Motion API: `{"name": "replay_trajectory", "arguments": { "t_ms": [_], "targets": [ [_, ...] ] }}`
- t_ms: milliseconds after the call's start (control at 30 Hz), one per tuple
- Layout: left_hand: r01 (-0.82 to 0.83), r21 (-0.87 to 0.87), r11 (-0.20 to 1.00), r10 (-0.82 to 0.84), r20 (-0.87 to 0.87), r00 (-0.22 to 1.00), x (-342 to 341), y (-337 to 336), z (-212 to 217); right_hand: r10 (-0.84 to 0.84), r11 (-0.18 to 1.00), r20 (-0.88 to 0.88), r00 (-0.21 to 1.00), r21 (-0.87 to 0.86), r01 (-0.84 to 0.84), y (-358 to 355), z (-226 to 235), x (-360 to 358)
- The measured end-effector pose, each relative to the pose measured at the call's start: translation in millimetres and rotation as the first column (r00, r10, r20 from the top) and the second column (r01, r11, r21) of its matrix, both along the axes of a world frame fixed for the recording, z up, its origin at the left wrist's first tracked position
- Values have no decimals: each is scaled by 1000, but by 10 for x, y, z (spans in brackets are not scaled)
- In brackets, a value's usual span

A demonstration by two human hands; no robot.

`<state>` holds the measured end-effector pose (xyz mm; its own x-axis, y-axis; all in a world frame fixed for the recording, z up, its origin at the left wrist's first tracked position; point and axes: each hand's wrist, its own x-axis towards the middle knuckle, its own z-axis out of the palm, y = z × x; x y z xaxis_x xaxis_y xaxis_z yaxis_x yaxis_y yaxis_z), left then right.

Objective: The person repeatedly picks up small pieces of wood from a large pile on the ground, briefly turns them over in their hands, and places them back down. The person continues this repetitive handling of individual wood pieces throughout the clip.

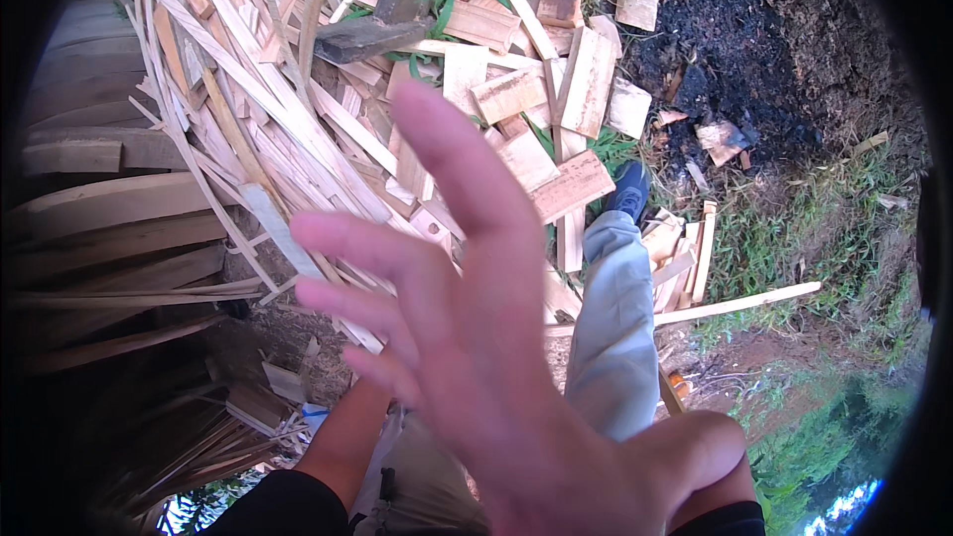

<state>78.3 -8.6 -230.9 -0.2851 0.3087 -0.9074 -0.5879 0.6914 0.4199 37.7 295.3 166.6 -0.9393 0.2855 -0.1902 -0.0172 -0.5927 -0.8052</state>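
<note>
Right hand: the bare right hand (506,367) is raised large before the view, palm seemingly toward it, fingers spread up and leftward, thumb bent out to the right; the grasp is released, with nothing visible in it.
Left hand: the bare left forearm (342,442) comes out of a black sleeve, below and left of the right palm; the left hand is hidden behind the right, so its grasp I cannot tell.
Rough block: a pale rectangular wooden block with a brown-stained face (574,187) shows just right of the right index finger, up and right from the palm; its long axis slants from lower left to upper right, across the finger's line. It lies down in the heap, apparently well beyond the hand; with the left hand hidden, I cannot compare which is nearer.
Upright-lying block: a second pale, brown-streaked wooden block (588,82) sits farther up from the right palm, its long axis nearly in line with the view's height.
Long strips: a tangle of thin pale wooden strips (268,79) runs up and left of the fingertips.
Leg: a light khaki trouser leg (611,328) with a dark blue shoe (628,191) stretches upward, right of the palm.
Burnt ground: a black charred patch (735,50) lies far up and right.
</note>
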Motion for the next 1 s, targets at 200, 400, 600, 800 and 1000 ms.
{"name": "replay_trajectory", "arguments": {
  "t_ms": [200,400,600,800,1000],
  "targets": [
    [-30,-57,998,29,-13,999,-54,-122,83,-302,801,521,799,593,-84,905,-2365,30],
    [-112,-123,986,108,-36,994,-31,88,-395,-511,225,630,584,754,-617,2774,-3751,477],
    [-243,-140,960,242,-21,970,117,552,-765,-552,718,833,-46,446,-535,2937,-4122,-11],
    [-236,-29,971,237,59,970,459,1043,-759,-719,582,690,82,663,-471,2573,-4155,17],
    [-193,5,981,185,260,948,506,1082,-393,-785,399,416,459,906,-138,2128,-3762,584]
  ]
}}
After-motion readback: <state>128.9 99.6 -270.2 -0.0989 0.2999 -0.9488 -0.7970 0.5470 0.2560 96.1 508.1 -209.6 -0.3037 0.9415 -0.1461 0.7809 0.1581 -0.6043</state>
